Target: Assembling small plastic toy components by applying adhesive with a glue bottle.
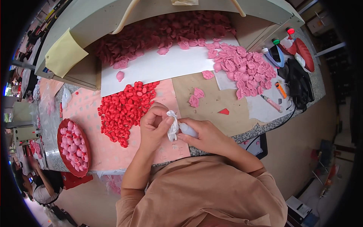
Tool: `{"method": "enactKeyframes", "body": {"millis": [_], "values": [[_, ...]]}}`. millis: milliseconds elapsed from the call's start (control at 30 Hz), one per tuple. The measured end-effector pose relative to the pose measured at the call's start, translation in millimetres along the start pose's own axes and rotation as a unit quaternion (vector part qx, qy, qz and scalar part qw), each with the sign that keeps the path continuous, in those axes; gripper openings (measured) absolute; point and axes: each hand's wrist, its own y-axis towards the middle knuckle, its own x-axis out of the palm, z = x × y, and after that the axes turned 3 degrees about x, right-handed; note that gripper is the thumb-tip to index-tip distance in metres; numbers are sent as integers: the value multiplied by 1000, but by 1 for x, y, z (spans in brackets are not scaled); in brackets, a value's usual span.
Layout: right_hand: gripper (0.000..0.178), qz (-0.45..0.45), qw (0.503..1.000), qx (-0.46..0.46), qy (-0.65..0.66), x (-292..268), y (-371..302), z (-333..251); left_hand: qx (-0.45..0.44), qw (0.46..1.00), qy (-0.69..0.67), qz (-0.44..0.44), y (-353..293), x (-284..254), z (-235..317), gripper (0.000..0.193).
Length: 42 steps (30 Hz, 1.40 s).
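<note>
The person's left hand (pixel 154 122) is curled in, thumb and fingertips pinching the top of a small crumpled white cloth (pixel 172 125), while the right hand (pixel 206 135) is wrapped around a small whitish squeeze bottle (pixel 188 130) whose end meets the cloth; the two hands almost touch, held just above the near edge of the worktable (pixel 223 104), over a sheet of pale pink paper (pixel 85 108). Just beyond the left hand lies a dense heap of small bright red moulded pieces (pixel 126 108), and to the far left a red tray (pixel 61 143) is filled with paler pink rounded pieces (pixel 75 145). Further back, on a white sheet (pixel 159 66), a much larger spread of pink moulded pieces (pixel 162 32) runs under a grey machine hood, and another pile of them (pixel 244 70) sits to the right, with two loose pink pieces (pixel 196 97) and a small red scrap (pixel 224 111) on brown paper nearer in. At the right end are a lighter (pixel 280 89), a pen-like tool (pixel 271 103) and a black bag (pixel 299 85). I'd judge the work to be somewhere in the middle: the sorted red heap and the full tray look done with, but the big pink piles look untouched, and neither hand has a piece in it right now, only the cloth and bottle.
</note>
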Motion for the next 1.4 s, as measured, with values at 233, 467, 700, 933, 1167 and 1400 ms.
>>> {"method": "enactKeyframes", "body": {"millis": [233, 467, 700, 933, 1167, 1400], "values": [[36, -40, 993, 30, 109, 3, -8, 1, -2, 998, -45, 40, -5, 6, 1, 8], [34, -152, 933, 104, 308, -13, -23, 8, -70, 987, -107, 101, 5, -22, 18, 20], [36, -174, 946, 34, 270, -6, -13, 13, -35, 997, -17, -60, -8, -5, 10, 13], [34, -182, 938, 51, 290, 1, -14, 14, -26, 997, 39, -68, -13, -3, 12, 14], [24, -133, 955, 26, 263, -6, -24, 31, 23, 983, -85, 163, 5, -16, 47, 24], [34, 181, 973, -78, -118, -40, 1, 48, -20, 931, 327, -163, -10, 9, 24, 11]]}}
